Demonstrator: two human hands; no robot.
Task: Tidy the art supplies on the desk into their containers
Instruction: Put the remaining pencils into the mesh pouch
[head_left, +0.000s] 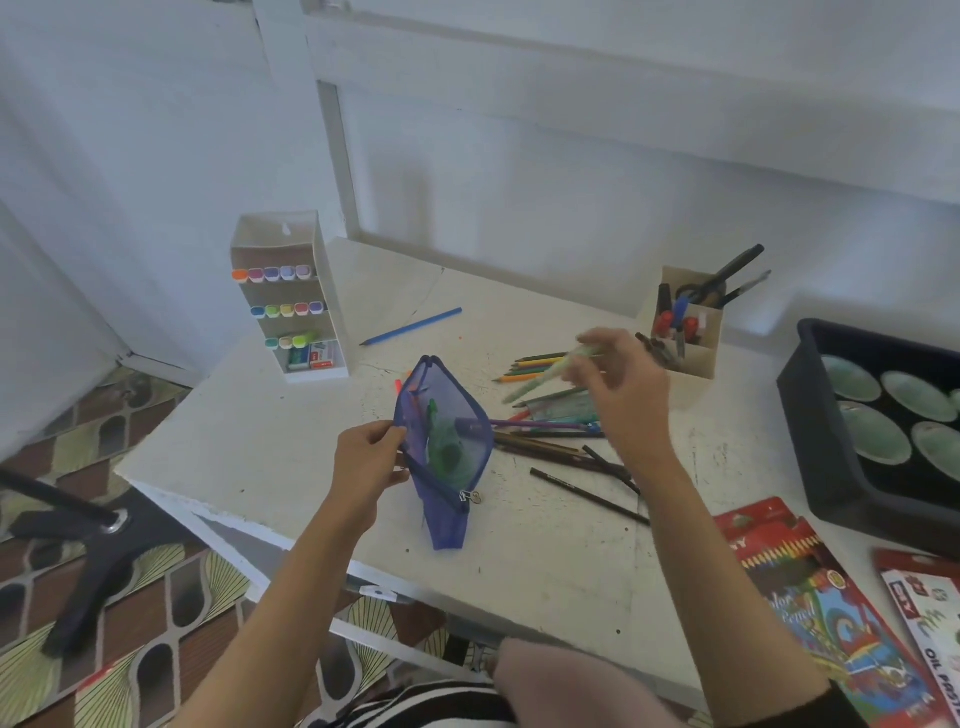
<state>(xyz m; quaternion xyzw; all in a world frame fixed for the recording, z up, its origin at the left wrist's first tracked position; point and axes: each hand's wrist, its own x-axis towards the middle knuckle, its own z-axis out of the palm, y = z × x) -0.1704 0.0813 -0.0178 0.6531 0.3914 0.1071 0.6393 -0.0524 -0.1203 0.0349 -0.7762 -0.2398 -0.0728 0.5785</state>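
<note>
"Nearest the desk's front edge, why does the left hand (371, 457) hold the blue mesh pouch (447, 457) that way?"

"Thumb and fingers pinch one lip of the zip opening, so the pouch stands on end with its mouth gaping towards the other hand. I judge that leaves a clear slot for dropping things in. Green and orange items already show through the mesh."

"And the right hand (621, 395)?"

"It hovers just beyond the pouch and to its right, above the desk (270, 431), with fingers curled round a pale green pen (550, 376). The pen is blurred. Its lower end points down-left towards the pouch mouth, near it but not inside."

"What lies beneath?"

"Dark pencils (571, 457) sprawl right beside the pouch, and a purple pen (540, 425) seems to touch its side. Further back there is a fan of coloured pencils (530, 366), then a lone blue pencil (413, 326)."

"And the containers at the back?"

"A white marker rack (326, 280) stands far left and a cardboard pen holder (696, 364) far right, well apart. With so much loose, I'd say the tidying is about midway."
</note>
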